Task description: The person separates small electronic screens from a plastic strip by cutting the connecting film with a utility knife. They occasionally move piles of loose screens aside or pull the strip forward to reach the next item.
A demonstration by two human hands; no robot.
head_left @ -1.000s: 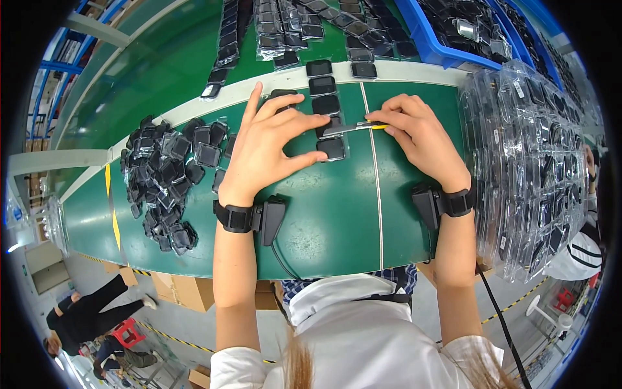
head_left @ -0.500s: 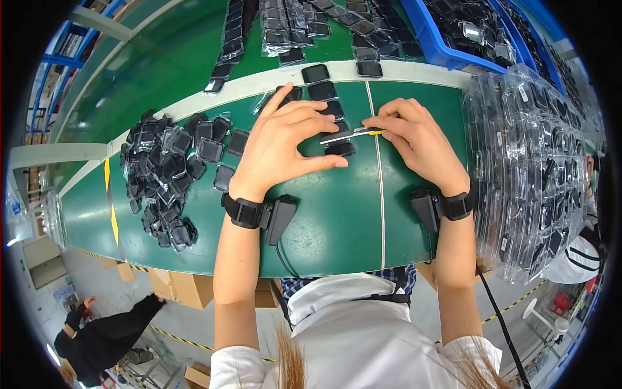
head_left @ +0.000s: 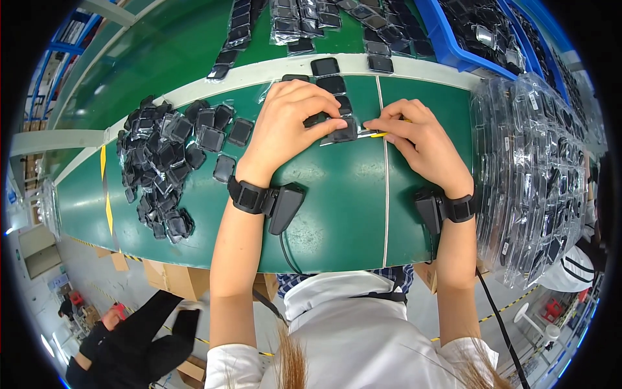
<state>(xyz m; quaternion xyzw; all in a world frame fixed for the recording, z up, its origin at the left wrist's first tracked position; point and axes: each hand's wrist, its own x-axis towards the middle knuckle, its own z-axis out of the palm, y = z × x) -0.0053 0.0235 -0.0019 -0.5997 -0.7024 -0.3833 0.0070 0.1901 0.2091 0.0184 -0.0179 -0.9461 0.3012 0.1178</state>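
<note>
In my right hand (head_left: pixel 418 139) is a slim cutter knife (head_left: pixel 374 134) with a yellow handle and a long metal blade, pinched between thumb and fingers. The blade points left, and a small dark square piece (head_left: pixel 345 133) covers part of it. My left hand (head_left: pixel 288 126) has thumb and forefinger closed at that piece's left edge; its other fingers curl above. Beyond the fingertips runs a short column of black rounded-square pieces (head_left: pixel 332 85), partly hidden by my left hand. Each wrist wears a black strap with a box-shaped device.
A heap of black square pieces in clear film (head_left: pixel 159 152) spreads on the green table (head_left: pixel 324 227) at left. Stacked clear plastic trays (head_left: pixel 525 181) stand at right. Blue bins (head_left: pixel 453 55) and rows of wrapped pieces (head_left: pixel 285 26) lie beyond the pale ledge. Someone in black stands lower left.
My left thumb and fingers have closed together at a dark piece, which now lies over the blade. The right hand keeps the knife in nearly the same place.
</note>
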